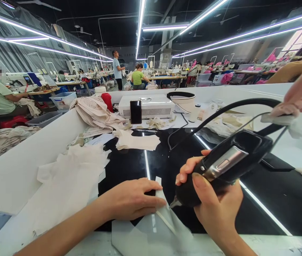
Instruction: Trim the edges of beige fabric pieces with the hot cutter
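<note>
While I work over it, bench (300, 202): black-topped, white along its near edge.
Pile (68, 177): loose white cloth, left of my left hand (133, 199).
Tool (228, 160): black, corded, tilted, my right hand (217, 206) wrapped round its lower part.
Sheet (134, 236): pale, thin, lying at the near edge, beneath my left hand.
Left hand: fingers stretched, resting on the sheet, not gripping; I judge the step is steadying it beside the tool.
Tip (175, 203): just beside the sheet, contact unclear; the next move, I'd say, calls for a flat sheet and clear fingertips.
</note>
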`<state>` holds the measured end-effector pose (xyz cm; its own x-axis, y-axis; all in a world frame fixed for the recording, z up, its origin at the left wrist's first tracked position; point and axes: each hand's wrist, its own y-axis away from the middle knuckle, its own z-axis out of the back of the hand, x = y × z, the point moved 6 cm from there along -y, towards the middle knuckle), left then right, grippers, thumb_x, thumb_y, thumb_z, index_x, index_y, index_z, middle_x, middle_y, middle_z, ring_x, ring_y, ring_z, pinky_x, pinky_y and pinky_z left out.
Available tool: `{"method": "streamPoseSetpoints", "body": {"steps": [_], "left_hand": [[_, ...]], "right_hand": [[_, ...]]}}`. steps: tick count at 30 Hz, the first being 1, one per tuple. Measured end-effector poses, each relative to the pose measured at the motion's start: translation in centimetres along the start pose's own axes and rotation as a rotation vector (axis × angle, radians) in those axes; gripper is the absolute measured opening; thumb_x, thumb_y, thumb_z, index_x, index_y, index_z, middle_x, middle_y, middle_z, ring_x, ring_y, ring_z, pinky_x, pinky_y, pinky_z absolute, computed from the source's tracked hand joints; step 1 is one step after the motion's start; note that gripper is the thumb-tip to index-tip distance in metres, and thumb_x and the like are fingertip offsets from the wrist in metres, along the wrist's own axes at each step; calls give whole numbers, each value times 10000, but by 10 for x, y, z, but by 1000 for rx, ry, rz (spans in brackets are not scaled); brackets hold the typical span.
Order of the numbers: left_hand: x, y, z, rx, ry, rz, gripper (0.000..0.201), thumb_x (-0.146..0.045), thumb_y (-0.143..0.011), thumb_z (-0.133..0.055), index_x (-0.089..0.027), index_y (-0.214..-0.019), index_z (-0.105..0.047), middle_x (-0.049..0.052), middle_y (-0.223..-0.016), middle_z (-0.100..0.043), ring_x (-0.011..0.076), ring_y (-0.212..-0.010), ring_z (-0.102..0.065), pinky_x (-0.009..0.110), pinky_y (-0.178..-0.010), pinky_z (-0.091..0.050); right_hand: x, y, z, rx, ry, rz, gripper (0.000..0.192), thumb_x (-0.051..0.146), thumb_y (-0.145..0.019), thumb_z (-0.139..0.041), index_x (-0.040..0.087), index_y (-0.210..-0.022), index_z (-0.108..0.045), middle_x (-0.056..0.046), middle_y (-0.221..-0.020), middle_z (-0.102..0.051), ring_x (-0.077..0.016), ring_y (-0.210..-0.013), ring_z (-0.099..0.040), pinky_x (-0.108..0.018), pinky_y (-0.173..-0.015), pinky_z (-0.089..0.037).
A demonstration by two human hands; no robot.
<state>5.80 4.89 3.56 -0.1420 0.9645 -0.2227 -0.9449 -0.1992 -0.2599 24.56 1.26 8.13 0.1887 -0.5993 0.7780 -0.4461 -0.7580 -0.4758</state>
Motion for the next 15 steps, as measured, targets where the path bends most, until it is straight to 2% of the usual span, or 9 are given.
{"method": "streamPoseSetpoints", "body": {"steps": [5, 10, 15], "left_hand": [[1, 3, -5, -24, -13, -16, 297, -354, -1196, -610, -242, -1437, -744, 154, -1541, -693, 306, -1383, -714, 431, -1209, -587], [2, 2, -8, -5, -8, 0, 318, -373, -1216, -557, -244, -1449, -732, 158, -1562, -675, 306, -1407, -698, 437, -1231, -568], [1, 2, -8, -4, -3, 10, 316, -361, -1204, -589, -246, -1459, -734, 162, -1575, -667, 315, -1423, -690, 457, -1245, -562]], "right_hand": [[3, -1, 0, 9, 10, 36, 430, 418, -932, -966, 324, -1250, -693, 46, -869, -753, -156, -626, -711, -285, -591, -638], [4, -2, -1, 22, 17, 48, 401, 399, -947, -949, 320, -1247, -694, 48, -865, -751, -152, -633, -711, -279, -599, -644], [1, -7, -1, -11, 36, 44, 380, 374, -943, -940, 315, -1227, -695, 49, -872, -744, -148, -639, -705, -289, -616, -660]]}}
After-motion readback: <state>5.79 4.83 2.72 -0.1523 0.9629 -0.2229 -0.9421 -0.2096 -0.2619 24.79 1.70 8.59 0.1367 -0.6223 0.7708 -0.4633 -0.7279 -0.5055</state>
